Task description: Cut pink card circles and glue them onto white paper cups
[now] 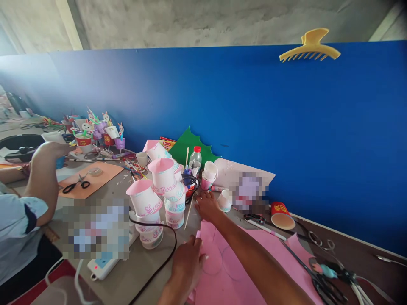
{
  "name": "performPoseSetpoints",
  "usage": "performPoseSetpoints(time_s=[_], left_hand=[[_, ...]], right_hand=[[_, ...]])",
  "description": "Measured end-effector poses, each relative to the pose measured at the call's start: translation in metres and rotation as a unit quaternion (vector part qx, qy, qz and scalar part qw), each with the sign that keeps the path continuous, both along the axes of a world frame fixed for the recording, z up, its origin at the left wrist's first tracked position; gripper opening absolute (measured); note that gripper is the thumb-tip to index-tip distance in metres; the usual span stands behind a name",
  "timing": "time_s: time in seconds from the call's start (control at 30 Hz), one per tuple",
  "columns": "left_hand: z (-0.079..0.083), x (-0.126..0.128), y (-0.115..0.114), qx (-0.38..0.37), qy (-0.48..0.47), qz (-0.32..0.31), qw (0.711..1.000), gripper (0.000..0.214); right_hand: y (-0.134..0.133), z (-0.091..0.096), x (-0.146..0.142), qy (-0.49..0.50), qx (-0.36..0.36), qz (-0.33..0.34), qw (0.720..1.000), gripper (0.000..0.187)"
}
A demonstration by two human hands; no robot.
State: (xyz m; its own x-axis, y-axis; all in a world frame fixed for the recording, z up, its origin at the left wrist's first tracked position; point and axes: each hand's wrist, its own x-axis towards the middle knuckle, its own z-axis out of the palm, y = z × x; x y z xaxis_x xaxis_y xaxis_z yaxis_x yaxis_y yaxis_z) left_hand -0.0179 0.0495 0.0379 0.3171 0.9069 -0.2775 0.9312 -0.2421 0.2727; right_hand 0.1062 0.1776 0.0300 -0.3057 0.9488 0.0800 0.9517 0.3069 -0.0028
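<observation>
My left hand (188,262) lies flat on the left edge of a pink paper sheet (222,271) with circles drawn on it, fingers stretched out. My right hand (206,205) reaches forward past the sheet toward the stacks of pink-lidded paper cups (159,190). Its fingers are spread and rest on the table beside a thin wooden stick (190,214). Neither hand holds anything. A small white cup (225,200) stands just right of my right hand.
A red cup (281,215) lies on its side at right, near scissors (324,284) and a marker. A water bottle (195,160), green paper and a power strip (108,264) with black cable are nearby. Another person's arm (43,178) works at left, by orange paper and scissors.
</observation>
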Motion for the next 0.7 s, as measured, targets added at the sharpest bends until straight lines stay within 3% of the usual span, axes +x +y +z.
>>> performPoseSetpoints(time_s=[0.43, 0.7], left_hand=[[-0.01, -0.001, 0.001, 0.005, -0.007, -0.009, 1.0, 0.022], [-0.007, 0.0, 0.0, 0.008, 0.001, -0.005, 1.0, 0.022]], right_hand=[[0.026, 0.003, -0.009, -0.041, -0.001, -0.029, 0.999, 0.029], [0.031, 0.003, -0.008, -0.026, 0.003, -0.12, 0.992, 0.028]])
